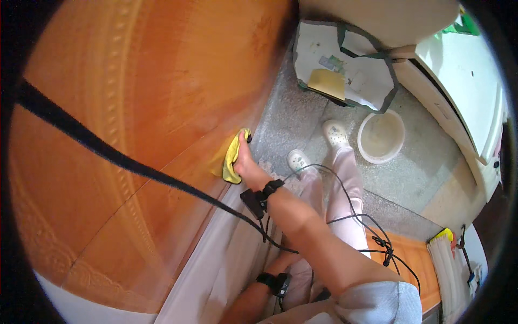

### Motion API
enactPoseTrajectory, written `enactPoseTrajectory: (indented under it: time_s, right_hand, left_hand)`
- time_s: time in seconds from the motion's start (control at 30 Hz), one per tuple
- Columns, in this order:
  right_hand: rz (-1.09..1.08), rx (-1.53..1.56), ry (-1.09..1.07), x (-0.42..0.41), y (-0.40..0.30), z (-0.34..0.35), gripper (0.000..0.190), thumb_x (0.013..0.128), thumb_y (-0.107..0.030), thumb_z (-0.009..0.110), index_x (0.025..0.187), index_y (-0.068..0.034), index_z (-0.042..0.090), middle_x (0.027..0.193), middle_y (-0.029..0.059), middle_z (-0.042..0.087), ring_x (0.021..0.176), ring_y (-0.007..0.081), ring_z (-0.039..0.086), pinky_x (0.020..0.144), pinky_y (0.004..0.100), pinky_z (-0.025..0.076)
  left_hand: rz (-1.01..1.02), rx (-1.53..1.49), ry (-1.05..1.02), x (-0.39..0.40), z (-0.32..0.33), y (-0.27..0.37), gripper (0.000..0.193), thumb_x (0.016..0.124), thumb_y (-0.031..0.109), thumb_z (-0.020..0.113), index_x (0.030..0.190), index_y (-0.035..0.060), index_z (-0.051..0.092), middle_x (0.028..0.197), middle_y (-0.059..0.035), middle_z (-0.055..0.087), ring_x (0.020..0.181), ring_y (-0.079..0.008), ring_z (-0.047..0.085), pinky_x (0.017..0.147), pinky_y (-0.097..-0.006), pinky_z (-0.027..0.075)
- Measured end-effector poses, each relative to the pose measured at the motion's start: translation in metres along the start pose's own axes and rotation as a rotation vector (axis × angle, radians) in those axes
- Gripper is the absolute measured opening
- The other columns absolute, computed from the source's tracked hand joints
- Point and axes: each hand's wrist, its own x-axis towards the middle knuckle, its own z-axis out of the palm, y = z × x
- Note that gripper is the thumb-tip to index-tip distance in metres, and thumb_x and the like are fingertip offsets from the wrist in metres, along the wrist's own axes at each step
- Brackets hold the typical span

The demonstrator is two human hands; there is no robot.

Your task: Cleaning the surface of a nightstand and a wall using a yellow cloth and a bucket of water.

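My right hand (244, 157) holds a yellow cloth (231, 162) with dark edging against the lower part of an orange-brown panel (162, 97), which has moulded beading. Black straps and a small dark device (254, 203) are on my right wrist. Below my right forearm, my left hand (288, 259) is partly hidden behind that arm; its fingers do not show. Another dark device (281, 284) is strapped to my left wrist. Black cables (372, 220) hang over my legs, and a broad black strap (133, 162) crosses the view in front of the panel.
A white round basin (381, 137) stands on the grey speckled floor (412, 170), right of my light clogs (336, 133). Beyond them lies a large white bag (364, 81) with dark green edging. A white cabinet (449, 117) lines the right side. A pale ledge (202, 243) runs beside the panel.
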Motion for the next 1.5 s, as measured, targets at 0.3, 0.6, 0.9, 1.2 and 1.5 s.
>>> enactPoseTrajectory:
  time_s: [0.3,0.6,0.9,1.2,1.5]
  right_hand:
    - [-1.247,-0.865,-0.145,-0.137,-0.142,0.302,0.070,0.095,-0.047,0.039,0.145,-0.004,0.015,0.149,0.0152,0.015,0.138,0.0264,0.014,0.112,0.0359,0.011]
    - [-1.857,-1.102,-0.343,-0.191,-0.202,0.410,0.069,0.093,-0.048,0.042,0.142,-0.003,0.024,0.148,0.0194,0.019,0.136,0.0349,0.018,0.111,0.0409,0.013]
    - [-1.566,-0.786,-0.082,-0.038,-0.276,0.334,0.069,0.092,-0.048,0.042,0.138,0.001,0.028,0.140,0.0240,0.030,0.131,0.0345,0.028,0.109,0.0392,0.021]
    - [-1.028,-0.584,0.074,0.054,-0.209,0.160,0.066,0.093,-0.052,0.038,0.137,-0.003,0.035,0.133,0.0105,0.042,0.122,0.0214,0.040,0.103,0.0329,0.030]
    - [-0.035,-0.368,0.349,-0.049,-0.031,0.063,0.082,0.088,-0.066,0.035,0.146,-0.011,0.014,0.148,0.0081,0.021,0.135,0.0230,0.023,0.109,0.0370,0.021]
  left_hand:
    - [-0.060,0.540,0.453,0.050,0.027,-0.027,0.121,0.058,0.062,0.073,0.143,0.0035,0.009,0.144,-0.0251,0.016,0.134,-0.0381,0.017,0.111,-0.0432,0.017]
    - [-0.198,0.498,0.372,0.021,0.010,0.045,0.125,0.056,0.058,0.076,0.143,0.0026,0.006,0.145,-0.0208,0.019,0.134,-0.0361,0.020,0.110,-0.0423,0.019]
    - [0.092,0.536,0.568,0.050,-0.006,0.012,0.114,0.054,0.051,0.082,0.139,0.0040,0.023,0.136,-0.0218,0.033,0.127,-0.0353,0.033,0.106,-0.0388,0.028]
    - [0.073,0.529,0.544,0.017,-0.006,0.089,0.108,0.055,0.051,0.082,0.135,0.0002,0.031,0.133,-0.0208,0.038,0.124,-0.0350,0.037,0.099,-0.0399,0.036]
    - [0.367,0.366,-0.255,0.026,-0.053,0.086,0.111,0.061,0.055,0.076,0.141,0.0011,0.020,0.143,-0.0224,0.025,0.131,-0.0378,0.026,0.106,-0.0471,0.023]
